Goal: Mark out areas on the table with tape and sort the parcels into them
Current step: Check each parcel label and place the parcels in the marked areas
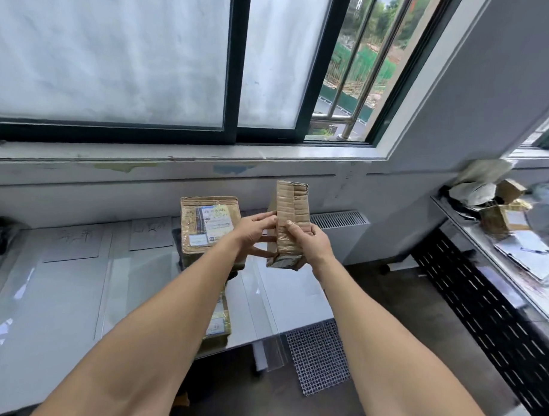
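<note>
Two hands hold one cardboard parcel point(293, 208) up off the table point(61, 309), its long axis standing nearly upright and its taped narrow face turned toward the person. The right hand point(311, 241) grips it low on the right, thumb pressed on the near face and fingers curled round the far side. The left hand point(253, 230) steadies it from the left, with fingers point(264, 238) fairly straight and spread against the side face. No label shows on the faces in view. Below and to the left of the fingers lie the table's marked areas, split by a tape line point(103, 289), so the left hand is the nearer one to them. Just left of the left fingers a labelled parcel point(208, 227) rests on the table; its white shipping label point(215, 223) carries printed lines and a barcode strip too blurred to read. A third parcel point(219, 324) lies nearer the person, partly hidden under the left forearm, with only a corner of its label showing. Farther left, beyond the fingers, paper sheets point(71, 241) bear what seem to be handwritten characters, too faint to make out.
</note>
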